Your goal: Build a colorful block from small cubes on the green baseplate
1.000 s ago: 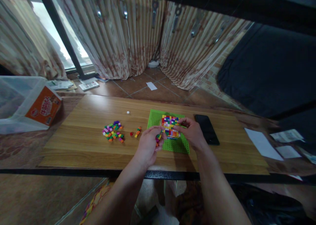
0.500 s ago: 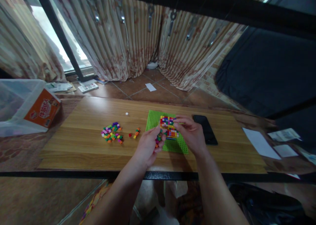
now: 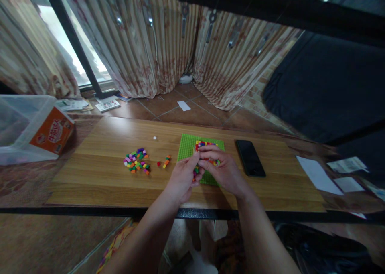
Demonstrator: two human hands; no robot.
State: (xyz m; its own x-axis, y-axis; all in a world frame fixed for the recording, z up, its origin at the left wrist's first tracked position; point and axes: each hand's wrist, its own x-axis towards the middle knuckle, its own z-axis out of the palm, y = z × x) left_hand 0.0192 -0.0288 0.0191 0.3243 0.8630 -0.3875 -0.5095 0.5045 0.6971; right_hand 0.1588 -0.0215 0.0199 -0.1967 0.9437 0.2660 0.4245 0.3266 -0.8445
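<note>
A green studded baseplate (image 3: 185, 145) lies on the wooden table, bearing a build of small multicoloured bricks (image 3: 206, 143) that my hands partly cover. Curled over the plate's left side, my left hand (image 3: 184, 175) holds several small toy bricks (image 3: 196, 171) in its fingers. My right hand (image 3: 222, 167) reaches in from the right above the build, its fingertips meeting those of my left hand. Its thumb and fingers are pinched together; whether a brick sits between them is hidden.
Loose coloured bricks (image 3: 136, 161) lie in a pile on the left of the table (image 3: 99, 173). A red brick (image 3: 159, 164), a short joined row (image 3: 167, 161) and a white brick (image 3: 155, 137) lie nearer. Right of the plate is a black phone (image 3: 250, 157). A clear plastic bin (image 3: 27, 133) stands far left.
My right hand has moved left and slightly down, from the build to my left hand's fingertips. It now covers more of the build and uncovers the phone's edge. My left hand stays nearly in place.
</note>
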